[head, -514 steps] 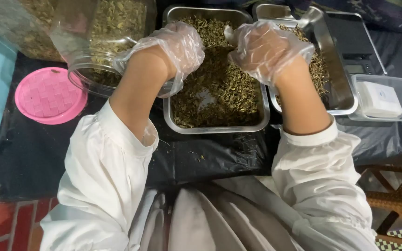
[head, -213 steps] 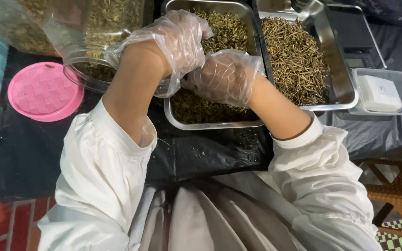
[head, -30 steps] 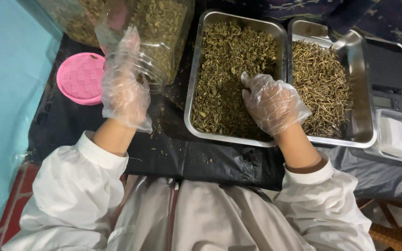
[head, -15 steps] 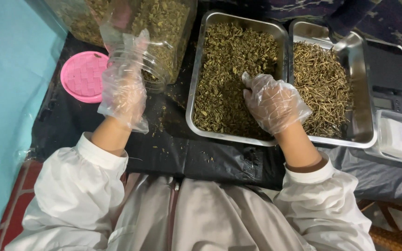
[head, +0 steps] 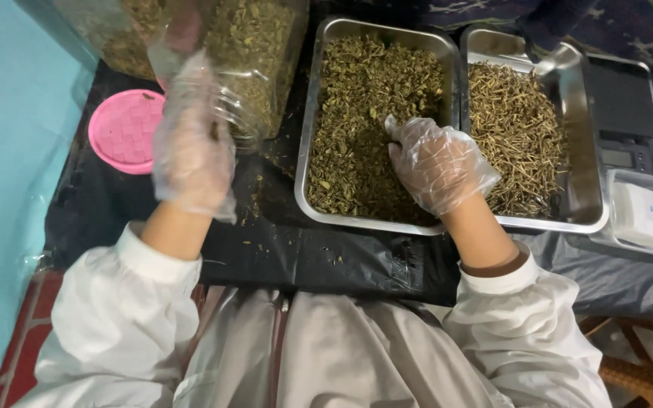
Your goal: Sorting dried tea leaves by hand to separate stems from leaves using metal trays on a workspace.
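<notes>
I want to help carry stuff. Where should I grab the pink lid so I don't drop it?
Take the pink lid by its round rim, coming from its left edge. It lies flat on the black sheet, and the left hand and clear jar crowd its right side.

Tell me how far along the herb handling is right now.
Done: the clear jar already looks well filled with dried herb. In hand: the right hand rests in the left metal tray; the left hand is by the jar. Left: that tray holds plenty, and the pink lid is off.
</notes>
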